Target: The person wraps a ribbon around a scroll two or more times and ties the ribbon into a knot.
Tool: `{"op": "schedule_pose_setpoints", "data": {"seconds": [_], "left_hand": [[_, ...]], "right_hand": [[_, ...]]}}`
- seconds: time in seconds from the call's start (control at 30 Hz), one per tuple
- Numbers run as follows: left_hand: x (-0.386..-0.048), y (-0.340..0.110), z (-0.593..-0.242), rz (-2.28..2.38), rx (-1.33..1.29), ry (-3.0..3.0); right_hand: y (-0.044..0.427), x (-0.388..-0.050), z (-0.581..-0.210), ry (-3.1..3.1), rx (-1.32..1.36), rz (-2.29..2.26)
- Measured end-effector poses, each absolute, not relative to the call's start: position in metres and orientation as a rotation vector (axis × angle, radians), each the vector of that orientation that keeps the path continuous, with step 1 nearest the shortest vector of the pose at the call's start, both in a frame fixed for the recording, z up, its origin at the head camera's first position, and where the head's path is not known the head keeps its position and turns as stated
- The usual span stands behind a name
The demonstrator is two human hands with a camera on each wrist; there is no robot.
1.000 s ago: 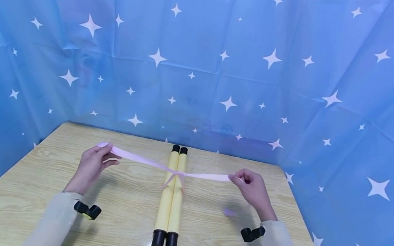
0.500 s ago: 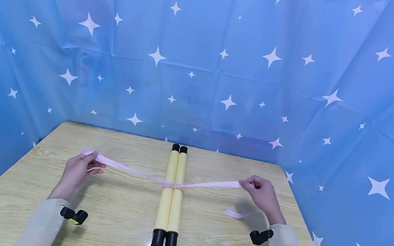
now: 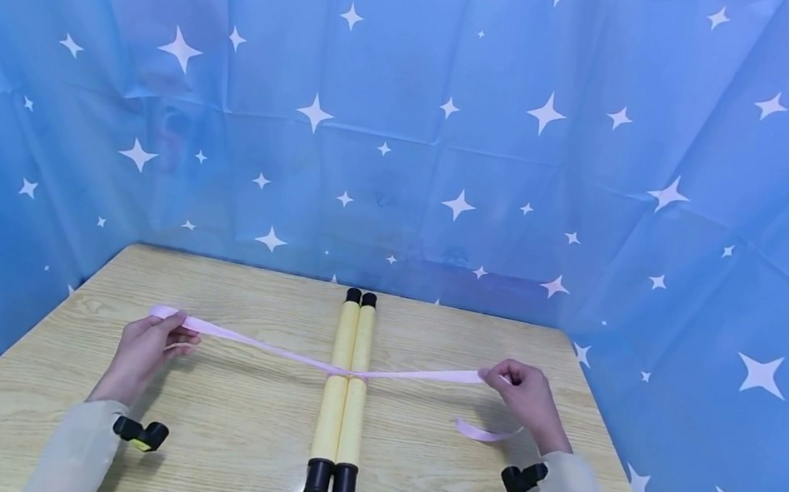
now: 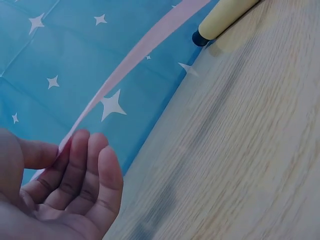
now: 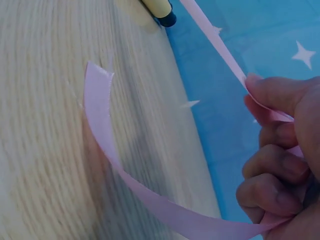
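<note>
Two yellow tubes with black end caps, a left one point(image 3: 330, 414) and a right one point(image 3: 352, 421), lie side by side on the table. A pink ribbon point(image 3: 252, 342) crosses them near the middle, gathered where they meet. My left hand point(image 3: 143, 349) pinches one length between thumb and index finger, the other fingers loosely bent, as the left wrist view shows. My right hand point(image 3: 527, 395) pinches the opposite length, its other fingers curled in. From the right hand a free ribbon tail point(image 5: 150, 200) droops toward the table. Both lengths run nearly straight, rising outward from the tubes.
The wood-grain table point(image 3: 238, 443) ends at the back against a blue curtain point(image 3: 404, 71) with white stars, which also hangs at both sides. A small black device point(image 3: 141, 434) sits on the left wrist, another device point(image 3: 523, 478) on the right.
Both hands have moved outward and a little lower, drawing the ribbon's crossing down onto the tubes. The open loop under the crossing has closed up. More of the right tail shows.
</note>
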State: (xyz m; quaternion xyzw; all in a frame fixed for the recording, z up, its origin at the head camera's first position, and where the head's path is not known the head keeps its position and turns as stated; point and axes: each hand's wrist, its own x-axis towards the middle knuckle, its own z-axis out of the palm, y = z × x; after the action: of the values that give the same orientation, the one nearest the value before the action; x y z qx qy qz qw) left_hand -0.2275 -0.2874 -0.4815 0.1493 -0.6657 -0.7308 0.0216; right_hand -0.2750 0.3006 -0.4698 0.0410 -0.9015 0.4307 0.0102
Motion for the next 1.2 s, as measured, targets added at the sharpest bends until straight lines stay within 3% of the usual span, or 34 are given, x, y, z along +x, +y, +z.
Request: {"op": "schedule_pose_setpoints", "data": {"seconds": [0.9,1.2], "left_hand": [[-0.225,-0.296,-0.494,-2.091,0.699,-2.259],[-0.218,-0.307,-0.5,-2.157,0.666,-2.234]], "right_hand": [[0.305,-0.278,-0.493,-2.979,0.093,1.083],[0.321,-0.274,-0.484,-3.016,0.092,1.182]]}}
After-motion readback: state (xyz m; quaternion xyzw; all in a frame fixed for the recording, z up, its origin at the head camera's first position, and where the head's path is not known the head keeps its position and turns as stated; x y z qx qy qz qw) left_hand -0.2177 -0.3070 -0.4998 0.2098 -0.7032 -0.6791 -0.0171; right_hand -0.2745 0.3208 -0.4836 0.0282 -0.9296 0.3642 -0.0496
